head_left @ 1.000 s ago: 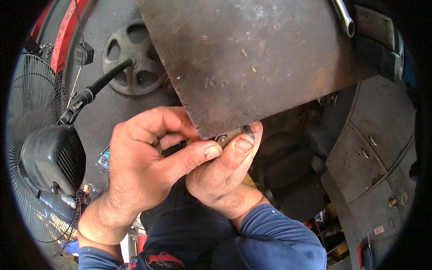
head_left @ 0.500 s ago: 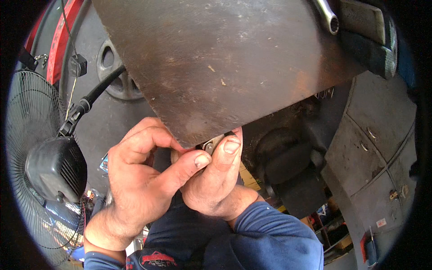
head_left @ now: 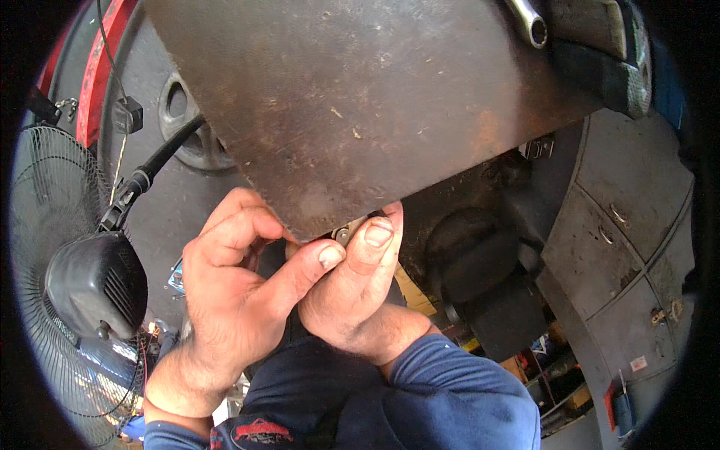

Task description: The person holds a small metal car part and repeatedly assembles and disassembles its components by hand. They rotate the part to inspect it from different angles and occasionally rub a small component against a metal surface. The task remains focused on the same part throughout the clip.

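My right hand (head_left: 353, 280) is closed around a small metal piece with a round rivet or screw head (head_left: 343, 234). The thumb lies along the piece and hides most of it, so its kind does not show. Beside it, my left hand (head_left: 238, 274) is bent into a pinch, its thumb tip next to the metal piece and against the right hand. Whatever lies between the left fingertips is hidden. Both hands are just below the near corner of a worn, dark metal tabletop (head_left: 360, 97), with the left fingers at its edge.
A ring-ended wrench (head_left: 531, 24) lies at the tabletop's far right, near a bulky vise-like block (head_left: 600, 71). A black fan (head_left: 97, 281) stands at the left. Beneath the table is a black chair (head_left: 484, 289); grey cabinets (head_left: 626, 199) line the right.
The tabletop and wrench sit slightly higher and further left in view. Both hands keep nearly the same grip, with the left thumb slightly nearer the right thumb.
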`<action>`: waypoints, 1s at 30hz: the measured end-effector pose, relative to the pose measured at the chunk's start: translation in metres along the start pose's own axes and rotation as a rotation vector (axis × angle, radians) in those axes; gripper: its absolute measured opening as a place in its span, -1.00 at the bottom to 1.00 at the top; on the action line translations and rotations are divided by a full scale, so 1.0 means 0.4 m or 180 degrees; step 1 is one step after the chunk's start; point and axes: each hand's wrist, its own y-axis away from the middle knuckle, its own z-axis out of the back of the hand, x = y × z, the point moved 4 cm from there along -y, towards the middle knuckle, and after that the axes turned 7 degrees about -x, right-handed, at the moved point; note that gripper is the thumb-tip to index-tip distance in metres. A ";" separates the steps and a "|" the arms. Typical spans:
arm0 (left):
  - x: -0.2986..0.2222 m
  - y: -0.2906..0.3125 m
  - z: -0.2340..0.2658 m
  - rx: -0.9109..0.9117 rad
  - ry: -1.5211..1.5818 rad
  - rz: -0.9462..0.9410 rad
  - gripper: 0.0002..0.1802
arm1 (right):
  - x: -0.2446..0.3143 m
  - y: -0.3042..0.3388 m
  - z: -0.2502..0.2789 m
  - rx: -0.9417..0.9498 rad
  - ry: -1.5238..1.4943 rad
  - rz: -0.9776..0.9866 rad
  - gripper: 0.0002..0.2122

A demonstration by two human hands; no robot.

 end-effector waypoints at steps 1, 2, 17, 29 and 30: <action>-0.002 0.002 0.000 -0.0012 -0.0061 -0.0005 -0.74 | 0.004 -0.001 -0.003 -0.0050 -0.0037 0.0076 -0.58; -0.003 0.002 -0.001 -0.0028 -0.0119 -0.0013 -0.75 | 0.007 -0.002 -0.005 -0.0050 0.0024 0.0087 -0.58; -0.035 -0.021 -0.015 0.0046 -0.0500 -0.1224 -0.70 | 0.015 0.014 0.010 0.0116 -0.0275 -0.0627 -0.43; -0.035 -0.030 -0.003 0.0235 -0.0796 -0.1064 -0.74 | 0.027 0.010 0.030 0.0484 -0.0217 -0.0657 -0.40; -0.034 -0.030 -0.005 0.0195 -0.0724 -0.1069 -0.74 | 0.025 0.010 0.033 0.0509 -0.0278 -0.0667 -0.40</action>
